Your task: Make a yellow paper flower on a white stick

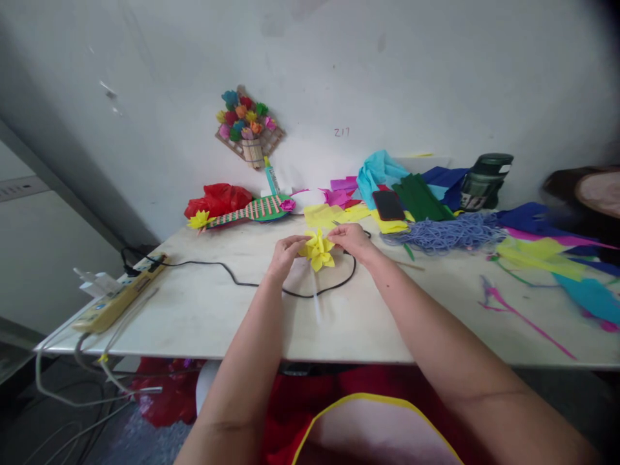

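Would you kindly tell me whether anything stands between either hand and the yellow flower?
Nothing visible does: the left hand and right hand touch the yellow flower from opposite sides. The black cable curves past without coming between them.

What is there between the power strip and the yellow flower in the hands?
The head view shows a black cable on the table, then the left hand touching the yellow flower.

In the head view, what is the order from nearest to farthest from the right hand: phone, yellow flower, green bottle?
1. Yellow flower, at the right hand.
2. Phone, beyond the hand, to its right.
3. Green bottle, much farther right.
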`<state>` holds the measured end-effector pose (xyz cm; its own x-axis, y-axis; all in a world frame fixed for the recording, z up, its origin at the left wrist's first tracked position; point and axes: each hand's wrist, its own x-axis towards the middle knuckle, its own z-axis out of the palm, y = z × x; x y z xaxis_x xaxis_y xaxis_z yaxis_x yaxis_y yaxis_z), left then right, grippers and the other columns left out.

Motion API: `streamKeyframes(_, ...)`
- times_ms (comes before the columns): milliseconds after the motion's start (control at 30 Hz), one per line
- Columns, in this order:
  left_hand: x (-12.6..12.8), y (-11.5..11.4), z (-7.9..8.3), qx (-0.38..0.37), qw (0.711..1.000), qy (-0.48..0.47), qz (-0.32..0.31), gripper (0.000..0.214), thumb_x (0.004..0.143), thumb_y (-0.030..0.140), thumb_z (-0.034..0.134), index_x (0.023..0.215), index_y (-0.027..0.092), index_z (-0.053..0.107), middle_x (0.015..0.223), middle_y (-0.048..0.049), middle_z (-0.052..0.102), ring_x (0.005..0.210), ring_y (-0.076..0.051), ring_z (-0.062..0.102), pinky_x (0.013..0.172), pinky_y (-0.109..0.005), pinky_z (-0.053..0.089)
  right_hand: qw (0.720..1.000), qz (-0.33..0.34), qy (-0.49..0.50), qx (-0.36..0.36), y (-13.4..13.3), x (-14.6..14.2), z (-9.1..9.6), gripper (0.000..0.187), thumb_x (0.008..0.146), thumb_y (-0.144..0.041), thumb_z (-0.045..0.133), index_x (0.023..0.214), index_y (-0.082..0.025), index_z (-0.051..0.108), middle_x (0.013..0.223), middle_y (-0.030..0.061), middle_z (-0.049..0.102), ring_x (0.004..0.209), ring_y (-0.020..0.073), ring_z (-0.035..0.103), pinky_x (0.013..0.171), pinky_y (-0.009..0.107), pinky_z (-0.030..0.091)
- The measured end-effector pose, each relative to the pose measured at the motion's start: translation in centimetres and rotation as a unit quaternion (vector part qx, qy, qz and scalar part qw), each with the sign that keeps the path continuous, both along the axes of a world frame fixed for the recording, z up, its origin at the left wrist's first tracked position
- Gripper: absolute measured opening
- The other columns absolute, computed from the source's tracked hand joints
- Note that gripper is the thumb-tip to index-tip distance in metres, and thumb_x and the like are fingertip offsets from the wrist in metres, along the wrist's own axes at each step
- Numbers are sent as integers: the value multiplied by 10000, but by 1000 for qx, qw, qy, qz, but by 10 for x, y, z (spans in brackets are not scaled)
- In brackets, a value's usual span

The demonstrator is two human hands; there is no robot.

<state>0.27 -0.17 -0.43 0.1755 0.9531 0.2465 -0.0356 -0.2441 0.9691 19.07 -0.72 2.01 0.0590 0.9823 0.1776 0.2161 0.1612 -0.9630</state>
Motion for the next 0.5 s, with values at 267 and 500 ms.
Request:
streamKeyframes(267, 4, -4, 1, -2, 1000, 10, -25, 379, 651, 447, 689, 857, 132, 733, 783, -79, 692, 774, -189, 611, 720, -286, 467, 1000, 8, 21, 0, -4, -4, 2, 25, 599, -123, 596, 588, -145, 603, 516, -20, 571, 475, 79, 502, 496, 211, 419)
streamKeyframes(500, 3, -1, -3, -12, 999, 0, -30, 347, 635, 418, 716, 834, 135, 736, 734, -64, 687, 731, -172, 597, 683, -268, 439, 1000, 3, 6, 18, -1, -1, -1, 24, 599, -159, 599, 621, -152, 606, 581, -25, 569, 522, 82, 491, 474, 201, 406)
